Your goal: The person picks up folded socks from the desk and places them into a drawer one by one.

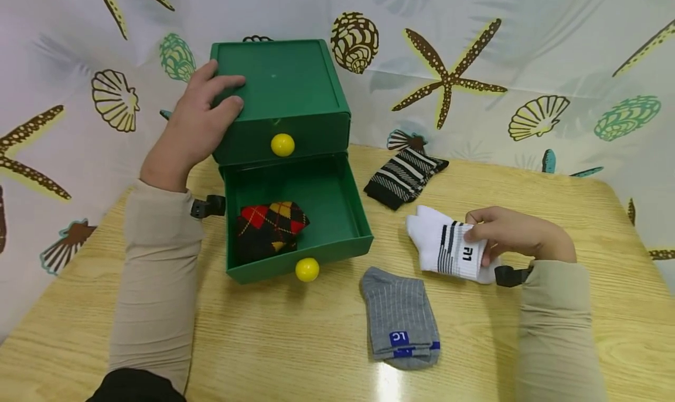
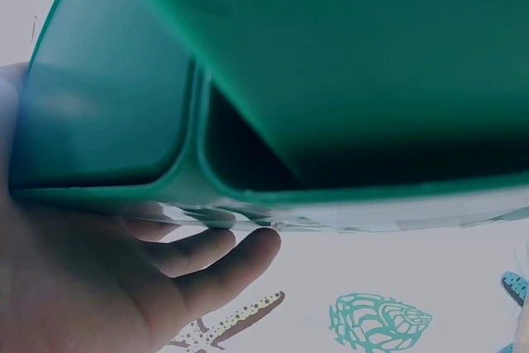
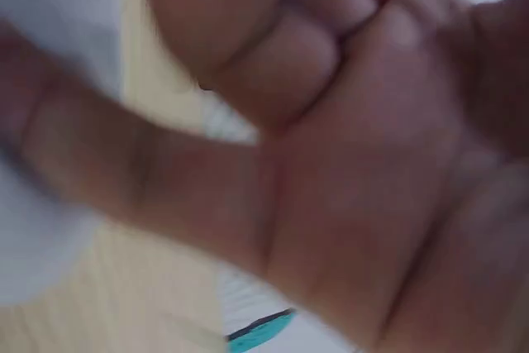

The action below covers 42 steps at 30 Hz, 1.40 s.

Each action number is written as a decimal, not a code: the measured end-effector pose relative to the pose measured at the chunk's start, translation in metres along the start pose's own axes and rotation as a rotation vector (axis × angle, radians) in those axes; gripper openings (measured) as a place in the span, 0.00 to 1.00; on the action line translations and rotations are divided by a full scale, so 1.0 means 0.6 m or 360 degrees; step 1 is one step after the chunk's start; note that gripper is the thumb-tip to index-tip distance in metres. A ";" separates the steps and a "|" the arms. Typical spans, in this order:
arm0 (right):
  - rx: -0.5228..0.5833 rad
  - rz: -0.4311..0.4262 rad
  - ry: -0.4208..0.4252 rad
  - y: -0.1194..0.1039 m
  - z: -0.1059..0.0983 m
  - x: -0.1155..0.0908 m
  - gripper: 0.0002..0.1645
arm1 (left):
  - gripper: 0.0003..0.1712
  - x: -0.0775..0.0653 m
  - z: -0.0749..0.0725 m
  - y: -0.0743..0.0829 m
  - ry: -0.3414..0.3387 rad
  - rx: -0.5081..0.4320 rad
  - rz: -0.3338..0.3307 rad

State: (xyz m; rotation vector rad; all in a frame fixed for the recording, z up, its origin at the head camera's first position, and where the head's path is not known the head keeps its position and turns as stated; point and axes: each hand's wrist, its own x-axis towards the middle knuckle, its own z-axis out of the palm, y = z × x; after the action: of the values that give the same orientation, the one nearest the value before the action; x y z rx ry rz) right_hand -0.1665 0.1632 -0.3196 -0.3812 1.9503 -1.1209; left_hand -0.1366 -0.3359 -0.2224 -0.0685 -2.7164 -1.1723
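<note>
My left hand (image 1: 203, 112) rests on the left top edge of a small green drawer cabinet (image 1: 279, 79); the left wrist view shows its fingers along the cabinet's side. The lower drawer (image 1: 332, 203) is pulled out, and a folded pair of argyle socks (image 1: 269, 229) in black, red and yellow lies in its left part. To the right, my right hand (image 1: 514, 235) pinches the cuff end of a folded pair of white socks (image 1: 448, 244) with black stripes, thumb on top. In the right wrist view the hand is blurred, with white fabric at the left edge.
A folded pair of grey socks (image 1: 398, 317) with blue labels lies in front of the drawer's right corner. Black-and-white striped socks (image 1: 405, 176) lie to the cabinet's right. The upper drawer, with a yellow knob (image 1: 282, 145), is closed. A patterned cloth (image 1: 474, 44) hangs behind the wooden table (image 1: 274, 343).
</note>
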 end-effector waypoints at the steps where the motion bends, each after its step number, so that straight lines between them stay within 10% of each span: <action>1: 0.0060 -0.0066 -0.0026 0.009 -0.004 -0.003 0.06 | 0.35 0.000 0.001 0.000 -0.0005 0.0002 -0.0003; 12: 0.0577 -0.0405 -0.0183 0.107 -0.027 0.002 0.14 | 0.34 -0.002 0.003 -0.002 -0.0010 0.0002 -0.0024; 24: 0.0493 -0.0460 -0.0167 0.098 -0.019 -0.022 0.16 | 0.35 0.002 0.001 0.004 -0.0001 0.0011 -0.0016; 42: -0.0613 -0.0150 0.0632 0.041 0.056 -0.034 0.18 | 0.35 0.003 0.002 0.004 -0.0005 0.0030 -0.0033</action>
State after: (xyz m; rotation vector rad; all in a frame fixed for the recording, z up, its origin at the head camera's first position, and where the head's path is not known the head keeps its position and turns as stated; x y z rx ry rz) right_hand -0.1248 0.1702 -0.3379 -0.4863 2.5343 -0.9250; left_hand -0.1381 -0.3334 -0.2212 -0.0392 -2.7366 -1.1530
